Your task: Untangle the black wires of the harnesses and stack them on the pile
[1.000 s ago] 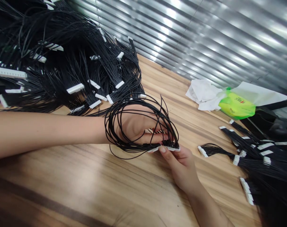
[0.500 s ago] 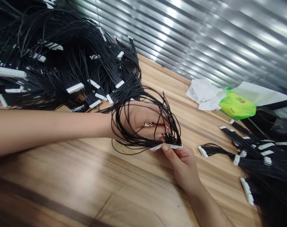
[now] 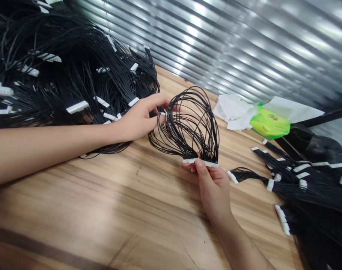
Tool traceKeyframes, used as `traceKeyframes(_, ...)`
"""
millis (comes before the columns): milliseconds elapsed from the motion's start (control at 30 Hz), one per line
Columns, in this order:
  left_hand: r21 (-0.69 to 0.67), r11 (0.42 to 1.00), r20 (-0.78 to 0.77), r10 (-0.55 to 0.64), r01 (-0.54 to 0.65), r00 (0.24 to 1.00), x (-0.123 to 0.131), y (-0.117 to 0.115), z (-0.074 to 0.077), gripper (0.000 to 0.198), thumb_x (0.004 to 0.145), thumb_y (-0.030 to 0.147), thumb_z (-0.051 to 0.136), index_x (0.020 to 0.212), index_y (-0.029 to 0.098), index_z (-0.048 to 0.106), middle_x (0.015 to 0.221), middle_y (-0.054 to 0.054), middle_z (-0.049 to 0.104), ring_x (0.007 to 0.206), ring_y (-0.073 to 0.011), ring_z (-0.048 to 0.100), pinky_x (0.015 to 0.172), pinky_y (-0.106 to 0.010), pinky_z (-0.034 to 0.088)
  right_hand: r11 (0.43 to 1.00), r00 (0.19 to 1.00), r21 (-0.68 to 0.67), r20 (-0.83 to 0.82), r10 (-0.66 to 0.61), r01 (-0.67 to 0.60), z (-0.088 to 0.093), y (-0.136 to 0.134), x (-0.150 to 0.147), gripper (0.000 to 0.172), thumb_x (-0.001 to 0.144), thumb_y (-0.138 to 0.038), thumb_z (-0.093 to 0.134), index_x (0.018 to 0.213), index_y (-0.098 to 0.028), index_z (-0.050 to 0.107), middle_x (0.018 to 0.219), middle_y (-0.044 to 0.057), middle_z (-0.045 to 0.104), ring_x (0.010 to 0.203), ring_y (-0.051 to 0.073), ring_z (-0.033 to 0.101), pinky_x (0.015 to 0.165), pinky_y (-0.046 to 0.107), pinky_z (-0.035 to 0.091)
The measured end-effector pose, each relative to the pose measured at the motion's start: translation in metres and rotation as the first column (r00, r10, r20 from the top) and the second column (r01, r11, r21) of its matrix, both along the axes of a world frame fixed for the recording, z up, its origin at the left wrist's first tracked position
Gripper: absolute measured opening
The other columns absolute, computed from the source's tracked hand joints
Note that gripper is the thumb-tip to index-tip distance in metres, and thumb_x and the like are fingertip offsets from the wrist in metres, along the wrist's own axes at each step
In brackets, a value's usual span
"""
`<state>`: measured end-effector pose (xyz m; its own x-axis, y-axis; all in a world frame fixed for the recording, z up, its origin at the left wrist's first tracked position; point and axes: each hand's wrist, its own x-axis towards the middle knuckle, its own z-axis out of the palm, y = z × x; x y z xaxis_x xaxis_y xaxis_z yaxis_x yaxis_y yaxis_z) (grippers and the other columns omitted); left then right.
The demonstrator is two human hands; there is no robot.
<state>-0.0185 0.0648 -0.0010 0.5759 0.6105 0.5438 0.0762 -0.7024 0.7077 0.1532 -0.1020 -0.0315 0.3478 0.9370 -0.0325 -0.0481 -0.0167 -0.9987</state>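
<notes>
Harness (image 3: 197,116): black wires bent into an upright loop, both ends in white connectors (image 3: 207,164) side by side at the bottom. It is held just above the bench (image 3: 103,202), mid-frame, between the two hands.

Right hand (image 3: 213,187): comes up from below and is closed on the connectors, thumb on the near face, fingers behind. It carries the loop.

Left hand (image 3: 137,120): reaches in from the left, fingers stretched out and partly open, with the tips at the loop's left edge and touching the wires. Cannot tell if it pinches any strands.

Behind the left forearm is a big tangled pile (image 3: 47,67) of the same black harnesses with white connectors, filling the far-left bench. On the right lie flat bundles (image 3: 306,187) of harnesses, connector ends pointing left, near the right hand but not touching it. Far right are crumpled white paper (image 3: 232,110) and a green bag (image 3: 269,125), touching each other, at the foot of a ribbed metal shutter (image 3: 244,45).
</notes>
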Motion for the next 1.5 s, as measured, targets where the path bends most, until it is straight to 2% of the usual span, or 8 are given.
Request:
traceKeyframes(167, 0.303, 0.946, 0.359, -0.001, -0.116, 0.933, -0.008, 0.003, 0.000, 0.026, 0.073, 0.035, 0.066, 0.094, 0.024, 0.055, 0.087, -0.001, 0.054, 0.078, -0.0146, 0.053, 0.071, -0.031, 0.043, 1.000, 1.000, 0.008, -0.022, 0.003, -0.003, 0.000, 0.002, 0.000, 0.017, 0.083, -0.037, 0.065, 0.079, -0.022, 0.073, 0.081, 0.003, 0.076, 0.086, 0.020, 0.068, 0.087, 0.037, 0.051)
traceKeyframes(267, 0.761, 0.648, 0.226, -0.241, -0.017, 0.944, -0.010, -0.005, 0.006, 0.013, 0.069, 0.031, 0.064, 0.081, 0.033, 0.060, 0.088, 0.006, 0.062, 0.073, -0.0133, 0.057, 0.062, -0.030, 0.040, 1.000, 0.998, 0.007, -0.059, 0.002, -0.002, 0.001, 0.002, 0.000, 0.018, 0.083, -0.037, 0.064, 0.082, -0.022, 0.073, 0.082, 0.003, 0.077, 0.080, 0.019, 0.069, 0.082, 0.036, 0.053)
traceKeyframes(333, 0.865, 0.438, -0.098, -0.331, 0.244, 0.939, -0.009, -0.014, 0.010, 0.012, 0.072, 0.031, 0.064, 0.081, 0.039, 0.063, 0.092, 0.014, 0.068, 0.074, -0.0100, 0.061, 0.058, -0.030, 0.039, 1.000, 0.999, 0.005, -0.053, 0.009, -0.009, 0.001, 0.003, 0.000, 0.018, 0.083, -0.037, 0.064, 0.080, -0.022, 0.073, 0.082, 0.003, 0.076, 0.081, 0.020, 0.069, 0.082, 0.036, 0.053)
traceKeyframes(433, 0.705, 0.456, -0.434, -0.329, 0.544, 0.838, -0.006, -0.028, 0.014, 0.010, 0.080, 0.032, 0.062, 0.085, 0.041, 0.064, 0.092, 0.018, 0.071, 0.077, -0.0059, 0.065, 0.059, -0.026, 0.041, 1.000, 1.000, -0.007, -0.009, 0.015, -0.015, 0.004, 0.003, 0.000, 0.020, 0.082, -0.038, 0.064, 0.077, -0.021, 0.074, 0.080, 0.004, 0.076, 0.082, 0.020, 0.069, 0.083, 0.036, 0.053)
traceKeyframes(567, 0.889, 0.386, -0.196, -0.161, 0.245, 0.967, -0.004, -0.031, 0.010, 0.010, 0.084, 0.031, 0.061, 0.091, 0.034, 0.068, 0.092, 0.012, 0.073, 0.075, -0.0076, 0.064, 0.063, -0.027, 0.041, 1.000, 0.999, -0.012, 0.033, 0.008, -0.008, 0.006, 0.003, -0.002, 0.020, 0.081, -0.039, 0.065, 0.076, -0.021, 0.074, 0.077, 0.003, 0.075, 0.074, 0.019, 0.067, 0.079, 0.035, 0.053)
traceKeyframes(800, 0.787, 0.606, -0.219, 0.097, 0.117, 0.971, -0.003, -0.027, 0.004, 0.014, 0.089, 0.037, 0.055, 0.088, 0.030, 0.067, 0.075, 0.009, 0.072, 0.062, -0.0051, 0.060, 0.059, -0.026, 0.034, 1.000, 1.000, 0.000, -0.008, 0.013, -0.013, 0.004, 0.004, -0.003, 0.013, 0.081, -0.033, 0.067, 0.076, -0.024, 0.074, 0.076, 0.000, 0.075, 0.072, 0.015, 0.066, 0.082, 0.032, 0.052)
traceKeyframes(1200, 0.608, 0.780, -0.347, 0.091, 0.150, 0.933, 0.001, -0.036, 0.001, 0.015, 0.091, 0.031, 0.053, 0.084, 0.021, 0.062, 0.076, 0.004, 0.064, 0.068, -0.0096, 0.055, 0.057, -0.022, 0.037, 1.000, 1.000, -0.009, 0.025, 0.006, -0.006, 0.004, 0.002, -0.004, 0.015, 0.082, -0.035, 0.066, 0.082, -0.023, 0.074, 0.080, 0.002, 0.076, 0.076, 0.016, 0.068, 0.084, 0.034, 0.052)
traceKeyframes(1500, 0.561, 0.809, -0.405, 0.086, 0.173, 0.910, 0.000, -0.034, 0.002, 0.017, 0.093, 0.032, 0.050, 0.089, 0.020, 0.061, 0.083, 0.003, 0.065, 0.075, -0.0108, 0.057, 0.063, -0.022, 0.040, 1.000, 0.998, 0.005, 0.052, -0.019, 0.019, 0.003, 0.002, -0.003, 0.014, 0.083, -0.033, 0.065, 0.079, -0.022, 0.073, 0.083, 0.002, 0.076, 0.080, 0.017, 0.069, 0.085, 0.034, 0.053)
